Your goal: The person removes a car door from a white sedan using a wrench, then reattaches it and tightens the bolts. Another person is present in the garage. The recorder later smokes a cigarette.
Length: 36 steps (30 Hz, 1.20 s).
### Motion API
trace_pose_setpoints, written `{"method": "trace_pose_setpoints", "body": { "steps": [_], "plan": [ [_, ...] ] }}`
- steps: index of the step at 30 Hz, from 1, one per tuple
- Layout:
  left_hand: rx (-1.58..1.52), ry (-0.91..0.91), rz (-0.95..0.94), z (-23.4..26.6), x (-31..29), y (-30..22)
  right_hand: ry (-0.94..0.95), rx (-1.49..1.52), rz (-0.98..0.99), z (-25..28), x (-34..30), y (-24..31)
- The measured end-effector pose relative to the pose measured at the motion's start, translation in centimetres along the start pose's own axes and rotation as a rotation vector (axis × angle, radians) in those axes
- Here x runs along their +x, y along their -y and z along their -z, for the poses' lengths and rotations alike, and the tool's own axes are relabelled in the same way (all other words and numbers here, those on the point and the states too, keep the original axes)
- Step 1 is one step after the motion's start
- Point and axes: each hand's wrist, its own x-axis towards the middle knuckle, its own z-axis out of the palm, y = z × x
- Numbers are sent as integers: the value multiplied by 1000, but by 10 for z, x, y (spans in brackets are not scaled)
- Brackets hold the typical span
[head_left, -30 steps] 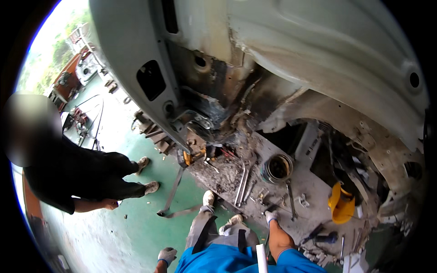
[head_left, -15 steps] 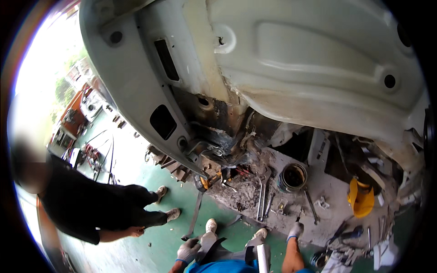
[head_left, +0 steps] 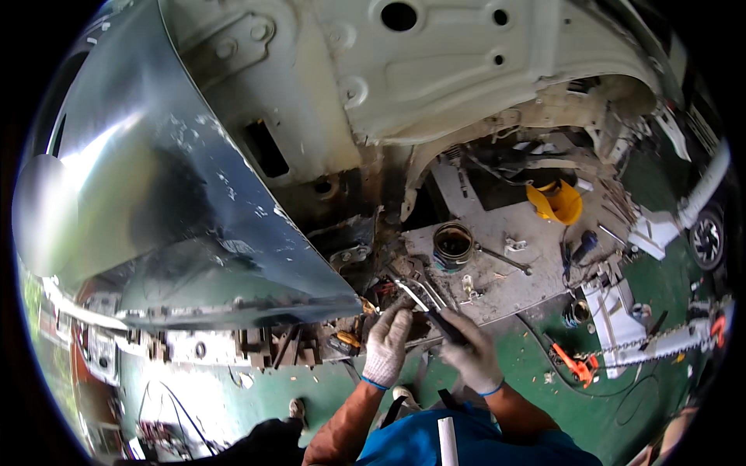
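Observation:
My right hand point(head_left: 474, 353), in a whitish knit glove, is closed around the black handle of a tool point(head_left: 448, 326) with a narrow metal shaft pointing forward and left. The tool's kind is unclear. My gloved left hand point(head_left: 388, 346) has its fingers curled together beside that shaft; what they pinch, if anything, is hidden. Just beyond lies an adjustable wrench point(head_left: 423, 283) on the dirty grey platform point(head_left: 509, 295). Above it stands the rusty, stripped corner of a pale vehicle body point(head_left: 458, 101). An open can point(head_left: 453, 245) with dark contents is on the platform.
A shiny dark panel point(head_left: 256, 225) juts out at left. On the platform are a long wrench point(head_left: 503, 261) and a yellow bowl-shaped piece point(head_left: 556, 203). A chain point(head_left: 645, 342) and an orange hook-like part point(head_left: 573, 361) are at right. Another person's dark clothing point(head_left: 268, 443) shows at lower left.
My view has swung, bringing the shiny dark panel in at left. Both hands have come up and together over the platform edge. The other person has shifted to the lower edge.

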Motion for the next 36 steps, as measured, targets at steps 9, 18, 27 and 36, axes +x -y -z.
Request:
{"method": "trace_pose_setpoints", "body": {
  "steps": [9,18,27,36],
  "plan": [
    [-167,17,-105,8,3,-39,-20,-291,245,-48,0,37],
    [-594,88,20,11,8,-39,187,-1142,407,-47,13,95],
    [-658,222,131,26,8,-47,328,-1041,202,-66,30,132],
    [-406,140,90,23,-15,-70,286,-784,296,-71,18,83]
  ]
}}
